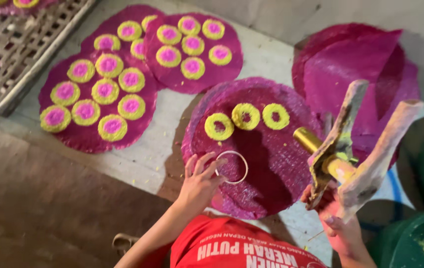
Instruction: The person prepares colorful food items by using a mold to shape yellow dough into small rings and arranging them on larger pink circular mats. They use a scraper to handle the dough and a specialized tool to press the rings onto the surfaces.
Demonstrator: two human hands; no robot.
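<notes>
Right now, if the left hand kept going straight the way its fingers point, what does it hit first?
The left hand points up and right, fingers already at the white ring on the purple sheet. The ring comes first; beyond it, probably the yellow rings, though depth is unclear.

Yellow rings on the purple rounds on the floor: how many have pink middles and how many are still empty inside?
Yellow rings with pink middles: 20
Yellow rings with empty middles: 3
Total: 23
</notes>
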